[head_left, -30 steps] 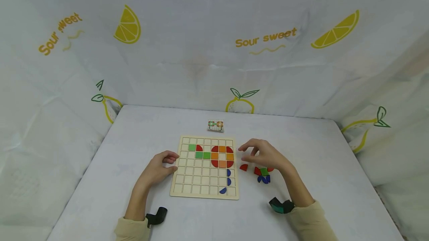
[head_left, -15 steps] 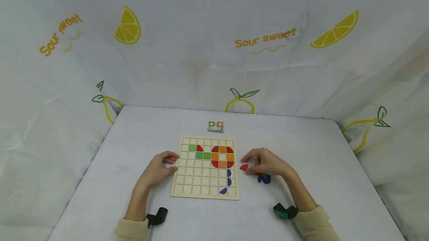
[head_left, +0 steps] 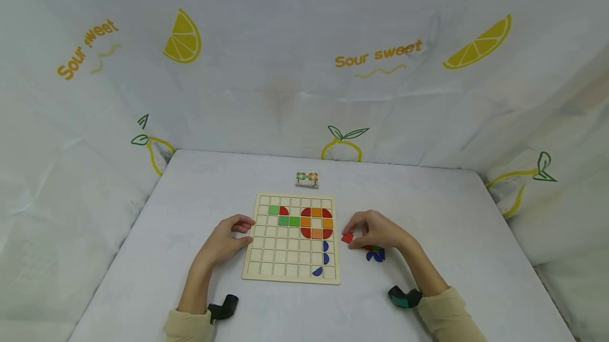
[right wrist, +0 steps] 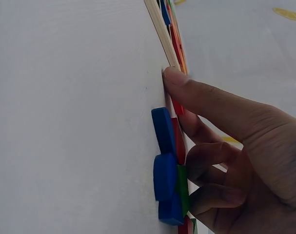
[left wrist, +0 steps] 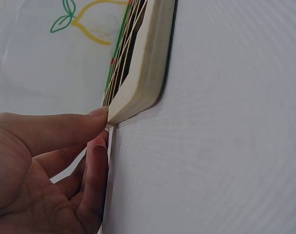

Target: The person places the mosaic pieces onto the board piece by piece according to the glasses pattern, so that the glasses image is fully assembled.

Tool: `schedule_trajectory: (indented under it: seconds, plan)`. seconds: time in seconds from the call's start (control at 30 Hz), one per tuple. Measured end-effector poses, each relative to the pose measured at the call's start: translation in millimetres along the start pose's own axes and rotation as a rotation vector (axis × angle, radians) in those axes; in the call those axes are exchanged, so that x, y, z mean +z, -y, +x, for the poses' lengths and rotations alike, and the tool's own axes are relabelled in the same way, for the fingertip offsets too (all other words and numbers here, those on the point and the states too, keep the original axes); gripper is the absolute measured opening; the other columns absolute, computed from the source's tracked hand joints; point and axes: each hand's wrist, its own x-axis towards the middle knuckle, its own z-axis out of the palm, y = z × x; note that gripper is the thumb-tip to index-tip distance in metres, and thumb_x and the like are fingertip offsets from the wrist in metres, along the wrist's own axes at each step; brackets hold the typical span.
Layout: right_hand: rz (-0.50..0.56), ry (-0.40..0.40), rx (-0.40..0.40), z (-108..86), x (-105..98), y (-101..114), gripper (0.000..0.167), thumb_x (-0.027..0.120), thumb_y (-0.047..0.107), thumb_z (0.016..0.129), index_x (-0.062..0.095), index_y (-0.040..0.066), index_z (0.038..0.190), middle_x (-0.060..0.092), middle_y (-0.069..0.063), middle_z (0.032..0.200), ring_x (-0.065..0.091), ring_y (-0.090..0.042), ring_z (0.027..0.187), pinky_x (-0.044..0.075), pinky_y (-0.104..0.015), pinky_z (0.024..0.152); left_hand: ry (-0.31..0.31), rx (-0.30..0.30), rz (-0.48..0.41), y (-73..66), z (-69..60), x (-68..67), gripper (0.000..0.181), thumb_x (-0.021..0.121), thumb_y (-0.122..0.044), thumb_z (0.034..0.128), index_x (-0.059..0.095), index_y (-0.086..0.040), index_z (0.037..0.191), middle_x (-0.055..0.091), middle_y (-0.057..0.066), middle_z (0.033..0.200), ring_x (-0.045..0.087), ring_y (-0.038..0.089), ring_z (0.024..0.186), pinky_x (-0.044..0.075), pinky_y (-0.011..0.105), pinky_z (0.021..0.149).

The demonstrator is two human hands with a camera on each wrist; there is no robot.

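A pale wooden grid board (head_left: 274,256) lies on the white table; green and orange squares, red quarter-circles and blue half-circles fill some of its cells. My left hand (head_left: 223,239) rests at the board's left edge, thumb and fingertips touching the rim with a gap between them. Right of the board, my right hand (head_left: 376,229) pinches a red quarter-circle tile (head_left: 347,238) between thumb and forefinger, low over the table. Under and beside that hand lie loose tiles, among them blue half-circles (right wrist: 163,130), a green tile (right wrist: 183,190) and a red tile (right wrist: 178,141), partly hidden by the fingers in the head view.
Behind the board lies a small pattern card (head_left: 307,178) with a similar coloured design. A white cloth backdrop (head_left: 285,83) printed with lemons rises at the table's far edge. Dark wrist cameras (head_left: 223,307) hang at both cuffs.
My right hand has come down and slightly toward me onto the loose tiles, and its thumb and forefinger have closed on the red quarter-circle tile, which has turned. The left hand has stayed put.
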Motion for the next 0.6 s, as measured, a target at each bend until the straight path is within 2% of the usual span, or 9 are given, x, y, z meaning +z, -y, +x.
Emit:
schedule_trajectory:
  seconds: [0.27,0.4,0.5,0.6]
  plan:
    - [-0.006,0.001,0.013,-1.5,2.2,2.7,0.022,0.09,0.022,0.089,0.079,0.016,0.108,0.071,0.001,0.097,0.054,-0.012,0.074,0.047,-0.021,0.064,0.005,0.004,0.001,-0.7,-1.3,-0.7,0.034,0.078,0.001,0.0927,0.071,-0.003,0.126,0.072,0.012,0.117,0.066,0.023,0.11,0.053,0.04,0.098]
    - [-0.028,-0.025,0.035,-0.9,2.4,5.8,0.025,0.09,0.025,0.09,0.078,0.015,0.109,0.068,0.001,0.092,0.054,-0.013,0.073,0.047,-0.021,0.062,0.005,0.004,-0.001,-0.8,-1.5,-0.9,0.034,0.078,0.001,0.0927,0.071,-0.003,0.126,0.072,0.012,0.117,0.066,0.023,0.11,0.053,0.039,0.098]
    - [-0.034,-0.056,0.046,1.1,2.2,9.1,0.026,0.089,0.026,0.091,0.077,0.014,0.112,0.068,0.001,0.093,0.054,-0.012,0.073,0.047,-0.021,0.061,0.004,0.004,-0.001,-1.0,-1.6,-0.9,0.034,0.078,0.001,0.0927,0.071,-0.003,0.126,0.072,0.012,0.117,0.066,0.023,0.11,0.053,0.039,0.098]
    - [-0.041,-0.082,0.009,4.9,1.4,13.7,0.027,0.088,0.027,0.092,0.077,0.014,0.114,0.071,0.0,0.098,0.054,-0.012,0.073,0.048,-0.021,0.061,0.004,0.002,-0.003,-1.5,-1.5,-0.9,0.034,0.078,0.001,0.0926,0.071,-0.003,0.126,0.072,0.012,0.117,0.066,0.023,0.11,0.053,0.039,0.098]
